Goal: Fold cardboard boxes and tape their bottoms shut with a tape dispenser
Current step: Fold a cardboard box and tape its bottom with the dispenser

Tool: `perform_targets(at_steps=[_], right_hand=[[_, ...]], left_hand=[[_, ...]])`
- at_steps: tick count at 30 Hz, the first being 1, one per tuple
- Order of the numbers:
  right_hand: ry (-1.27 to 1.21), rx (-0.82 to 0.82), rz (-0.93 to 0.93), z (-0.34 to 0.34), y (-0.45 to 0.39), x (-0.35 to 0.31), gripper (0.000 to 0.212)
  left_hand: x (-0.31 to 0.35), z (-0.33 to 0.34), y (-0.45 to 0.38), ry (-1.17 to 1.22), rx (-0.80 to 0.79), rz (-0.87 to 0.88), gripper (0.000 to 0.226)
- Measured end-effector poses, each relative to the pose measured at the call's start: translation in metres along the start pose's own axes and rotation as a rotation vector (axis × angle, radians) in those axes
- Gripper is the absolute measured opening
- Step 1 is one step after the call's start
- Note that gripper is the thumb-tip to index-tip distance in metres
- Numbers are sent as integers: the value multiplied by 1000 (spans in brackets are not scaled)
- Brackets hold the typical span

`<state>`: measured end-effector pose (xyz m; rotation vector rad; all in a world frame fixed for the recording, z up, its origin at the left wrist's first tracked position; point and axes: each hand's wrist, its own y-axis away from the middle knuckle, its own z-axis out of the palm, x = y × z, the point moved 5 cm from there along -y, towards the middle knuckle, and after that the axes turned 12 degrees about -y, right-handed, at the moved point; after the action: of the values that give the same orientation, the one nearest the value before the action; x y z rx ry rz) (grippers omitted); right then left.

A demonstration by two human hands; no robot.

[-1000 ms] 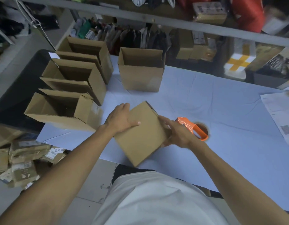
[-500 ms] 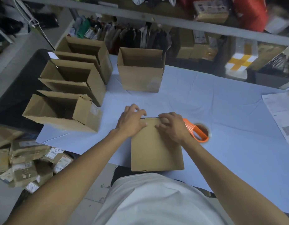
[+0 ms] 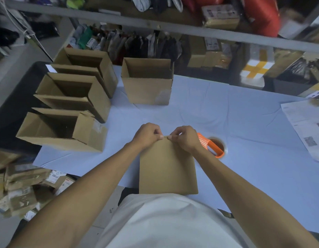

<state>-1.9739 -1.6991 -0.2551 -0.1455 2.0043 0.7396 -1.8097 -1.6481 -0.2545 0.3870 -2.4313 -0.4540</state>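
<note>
Fingers [image 3: 159,136] of both our left hand [image 3: 148,134] and right hand [image 3: 185,138] are pinching the flat box [image 3: 166,169] at its far edge, tape dispenser [image 3: 211,146] just right of it.

A pale blue cloth-covered table [image 3: 244,113] lies beneath and beyond the fingers. A printed white paper sheet [image 3: 305,129] lies at its edge, well to the right of the fingers. A grey metal shelf rail [image 3: 155,26] runs across, far beyond the fingers. A white parcel with a yellow tape cross [image 3: 255,70] sits beyond and right. Labelled brown parcels [image 3: 26,187] are heaped on the floor, left and nearer than the fingers.
</note>
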Motion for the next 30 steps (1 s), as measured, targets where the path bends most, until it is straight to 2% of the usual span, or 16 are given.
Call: perform_targets(at_steps=[5,8,10,12,13,16,17,20,23,26,28,30], right_hand=[[-177,69,150,-9,1,13,12],[-190,186,110,-21,7,19,17],[-84,365,46,-43,17,31,19],[162,478,34,-64,29,52,17],[272,458,50,-70,35,64,19],[419,174,51,-65,42,87,34],[468,125,17,-65,43,86,33],[535,212,-93,-78,38,63,26],[373,321,-109,-99,41,36,37],[293,372,-169,-110,49,11,43],[248,358,-131,-109,51,1,57],[284,351,-115,-108,49,-1,60]], left_hand=[[18,2,-7,132,-164,-203,18],[24,1,-10,82,-159,-276,30],[22,2,-11,93,-140,-266,24],[19,5,-8,145,-75,-205,15],[19,7,-6,166,-27,-165,11],[19,10,0,134,79,-33,9],[20,11,-1,92,86,9,9],[28,9,-1,-146,98,106,16],[43,2,1,-181,194,151,25],[51,0,10,-119,245,55,26],[49,9,25,-321,234,-51,31],[56,30,46,-516,230,-28,50]])
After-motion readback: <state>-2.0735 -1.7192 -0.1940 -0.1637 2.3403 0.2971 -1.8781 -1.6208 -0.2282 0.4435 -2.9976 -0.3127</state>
